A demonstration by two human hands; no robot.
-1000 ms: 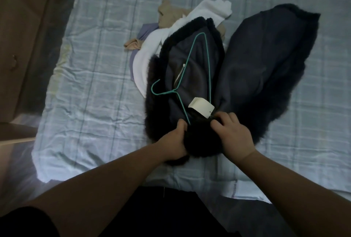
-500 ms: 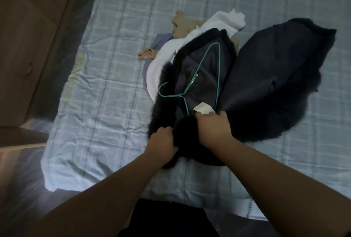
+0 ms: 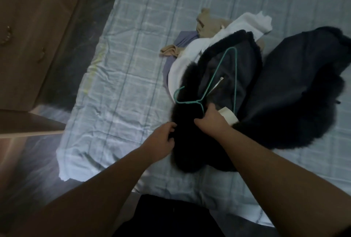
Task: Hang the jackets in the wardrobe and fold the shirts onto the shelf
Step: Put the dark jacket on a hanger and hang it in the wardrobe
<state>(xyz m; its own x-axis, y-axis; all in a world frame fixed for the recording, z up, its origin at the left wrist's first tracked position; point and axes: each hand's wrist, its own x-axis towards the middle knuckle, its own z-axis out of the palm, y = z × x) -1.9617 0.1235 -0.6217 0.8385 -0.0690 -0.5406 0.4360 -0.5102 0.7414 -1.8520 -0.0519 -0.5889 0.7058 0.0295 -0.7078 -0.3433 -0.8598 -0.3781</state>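
A jacket (image 3: pixel 284 92) lies spread on the bed (image 3: pixel 123 65), right of centre. A hanger (image 3: pixel 218 84) lies on its left half. Behind it, partly beneath, sits a heap of shirts (image 3: pixel 191 50). Both hands (image 3: pixel 161 139) are at its near edge. A cupboard (image 3: pixel 28 27) stands left of the bed.

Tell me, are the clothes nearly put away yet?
Not nearly. Done: nothing visibly hung or folded. In hand: both hands, left and right, grip the dark furry jacket on the bed, with the green hanger lying on it. Left: the white, tan and purple clothes are still piled.
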